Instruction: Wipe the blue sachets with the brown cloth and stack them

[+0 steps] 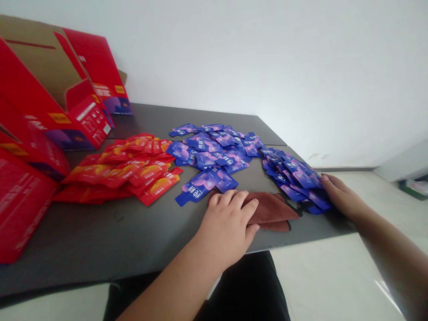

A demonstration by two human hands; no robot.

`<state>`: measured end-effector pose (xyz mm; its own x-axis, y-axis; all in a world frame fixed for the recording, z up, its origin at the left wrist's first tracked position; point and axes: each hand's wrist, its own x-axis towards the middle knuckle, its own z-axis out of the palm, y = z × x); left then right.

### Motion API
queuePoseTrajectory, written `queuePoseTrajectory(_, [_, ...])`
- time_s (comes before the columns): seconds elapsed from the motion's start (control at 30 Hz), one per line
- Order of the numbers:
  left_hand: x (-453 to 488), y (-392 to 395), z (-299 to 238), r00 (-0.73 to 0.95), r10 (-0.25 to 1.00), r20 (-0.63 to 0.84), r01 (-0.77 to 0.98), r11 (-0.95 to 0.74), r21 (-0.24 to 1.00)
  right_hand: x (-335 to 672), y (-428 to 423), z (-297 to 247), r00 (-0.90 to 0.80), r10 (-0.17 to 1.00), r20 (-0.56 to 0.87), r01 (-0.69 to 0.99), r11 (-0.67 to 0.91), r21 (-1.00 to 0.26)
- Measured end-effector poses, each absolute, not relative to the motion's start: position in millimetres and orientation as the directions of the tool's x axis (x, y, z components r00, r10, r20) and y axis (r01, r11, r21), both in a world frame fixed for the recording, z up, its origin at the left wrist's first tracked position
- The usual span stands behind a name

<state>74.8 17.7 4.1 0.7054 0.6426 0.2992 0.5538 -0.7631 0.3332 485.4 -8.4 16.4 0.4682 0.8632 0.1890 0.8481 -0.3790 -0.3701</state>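
Note:
My left hand [227, 225] lies on a brown cloth [272, 209] near the front edge of the dark grey table [117, 236], fingers curled over the cloth's left end. My right hand [341, 196] rests with fingers stretched flat against the right side of a heap of blue sachets [294, 176] at the table's right edge. A larger spread of blue sachets [214, 151] covers the middle of the table. To its left sits a pile of red sachets [130, 169].
Red cardboard boxes [50, 102] stand open at the far left, with another red box [20, 200] at the left front. A white wall rises behind the table. Pale floor shows to the right, with a low white object [404, 165] on it.

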Motion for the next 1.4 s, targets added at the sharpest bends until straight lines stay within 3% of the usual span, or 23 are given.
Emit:
queuePoseTrajectory(0.1, [74.9, 17.2, 3.8, 0.701, 0.645, 0.305, 0.555, -0.762, 0.334, 475.7, -12.5, 22.3, 0.531, 0.820, 0.217, 0.807, -0.410, -0.426])
queuePoseTrajectory(0.2, [75.2, 16.3, 3.0, 0.698, 0.646, 0.310, 0.554, -0.761, 0.338, 450.7, -17.4, 26.8, 0.558, 0.735, 0.384, 0.810, -0.384, -0.442])
queuePoseTrajectory(0.3, [73.9, 15.5, 5.4, 0.687, 0.653, 0.319, 0.555, -0.755, 0.349, 404.1, -25.1, 30.0, 0.410, 0.724, 0.554, 0.882, -0.161, -0.442])
queuePoseTrajectory(0.37, [70.6, 16.7, 10.1, 0.656, 0.682, 0.323, 0.588, -0.730, 0.349, 367.6, -30.0, 31.7, 0.181, 0.776, 0.604, 0.889, 0.133, -0.438])
queuePoseTrajectory(0.5, [54.3, 27.7, 20.9, 0.476, 0.830, 0.291, 0.771, -0.553, 0.316, 310.3, -30.4, 32.2, -0.198, 0.884, 0.424, 0.867, 0.360, -0.346])
queuePoseTrajectory(0.67, [27.3, 45.3, 21.4, 0.358, 0.911, 0.205, 0.881, -0.402, 0.251, 283.3, -14.2, 23.4, -0.450, 0.880, 0.152, 0.858, 0.473, -0.199])
queuePoseTrajectory(0.77, [15.7, 46.7, 20.9, 0.414, 0.894, 0.173, 0.866, -0.445, 0.227, 277.2, -7.5, 17.4, -0.470, 0.867, 0.166, 0.857, 0.493, -0.149])
queuePoseTrajectory(1.07, [-15.5, 25.5, 18.5, 0.559, 0.819, 0.128, 0.779, -0.572, 0.257, 286.3, -21.4, 17.7, -0.426, 0.873, 0.240, 0.868, 0.469, -0.165])
queuePoseTrajectory(1.4, [-14.4, 22.7, 8.0, 0.718, 0.686, 0.121, 0.579, -0.684, 0.444, 290.5, -45.6, 23.7, -0.341, 0.910, 0.235, 0.913, 0.381, -0.149])
